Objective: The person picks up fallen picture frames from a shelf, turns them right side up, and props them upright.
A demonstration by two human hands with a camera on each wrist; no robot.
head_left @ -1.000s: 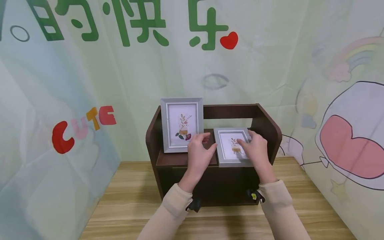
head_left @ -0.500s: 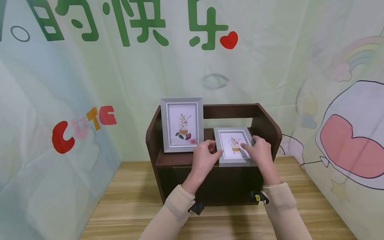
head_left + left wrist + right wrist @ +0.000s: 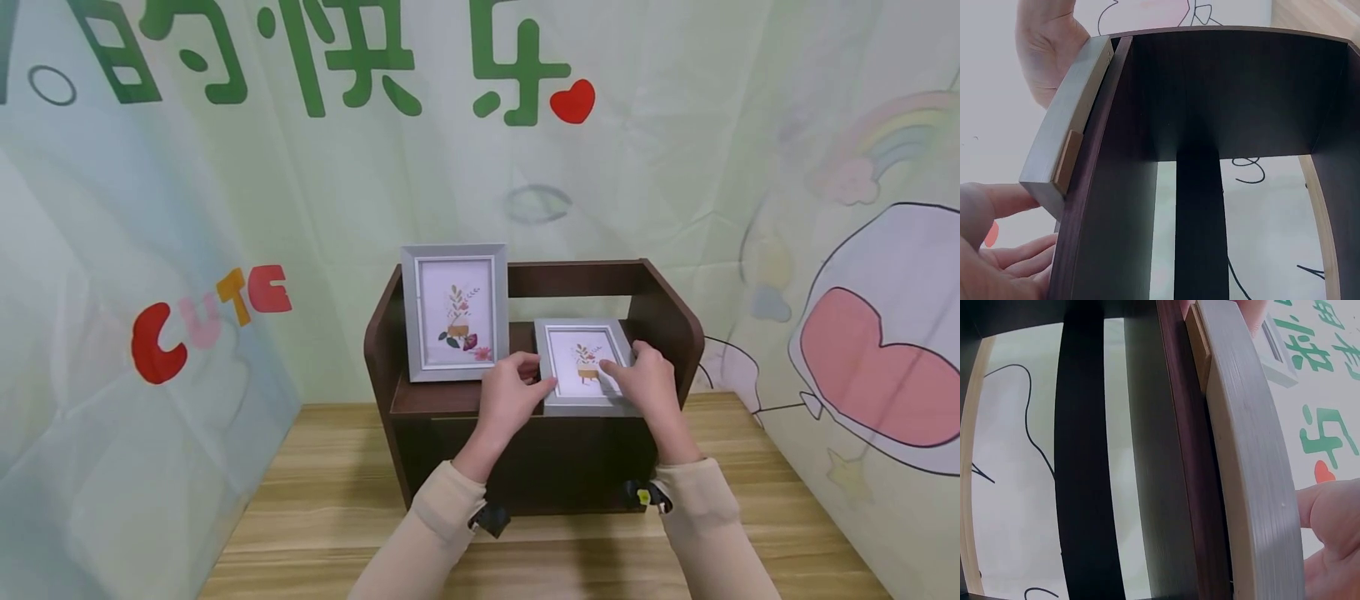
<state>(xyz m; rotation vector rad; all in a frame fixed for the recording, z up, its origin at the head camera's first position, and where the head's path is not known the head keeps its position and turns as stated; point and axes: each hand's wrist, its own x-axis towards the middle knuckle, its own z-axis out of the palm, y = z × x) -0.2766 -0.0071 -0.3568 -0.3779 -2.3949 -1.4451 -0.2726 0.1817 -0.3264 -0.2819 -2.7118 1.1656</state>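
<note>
A silver picture frame [image 3: 588,404] with a plant print lies face up on the right of the dark brown shelf's top board [image 3: 435,398]. My left hand [image 3: 508,396] holds its left edge, thumb at the face and fingers beside the rim. At the right edge, my right hand [image 3: 651,383] has its thumb over the face and its fingers round the side. The left wrist view shows the frame's edge [image 3: 1066,119] along the board, a brown strip [image 3: 1068,159] beneath it. Another silver picture frame [image 3: 411,333] leans upright at the left.
The shelf unit has raised side panels [image 3: 675,325] and a back rail [image 3: 577,277]. It stands on a wood-grain table [image 3: 315,500]. A pink flower [image 3: 482,354] shows low on the upright frame. Printed cloth [image 3: 337,192] hangs behind and at both sides.
My left hand has moved right and down to the lying frame's left edge. My right hand has shifted slightly right and down. The frame's near edge has turned slightly left.
</note>
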